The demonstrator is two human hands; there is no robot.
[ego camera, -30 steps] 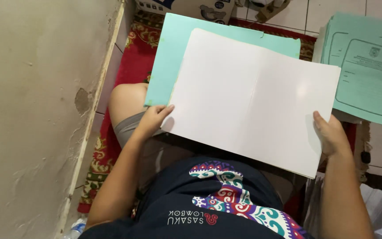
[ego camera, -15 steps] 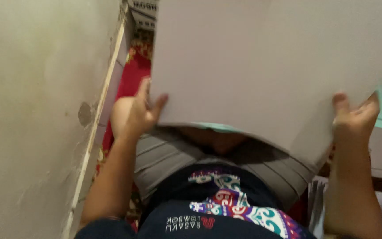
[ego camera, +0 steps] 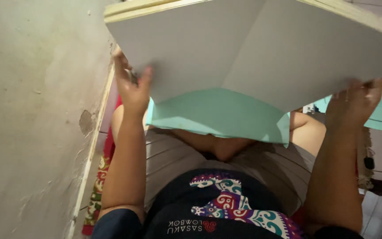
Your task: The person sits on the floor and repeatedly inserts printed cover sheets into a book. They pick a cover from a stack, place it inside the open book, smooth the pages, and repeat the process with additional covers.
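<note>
Here the left hand (ego camera: 133,90) and right hand (ego camera: 354,104) each grip an edge of the big folded white paper sheet (ego camera: 253,48), raised above the lap, with the pale green paper folder (ego camera: 217,115) hanging beneath.

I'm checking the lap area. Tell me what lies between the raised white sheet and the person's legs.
In the head view, a light green folder hangs between the white sheet and the bent legs; both hands grip the sheet's edges.
</note>
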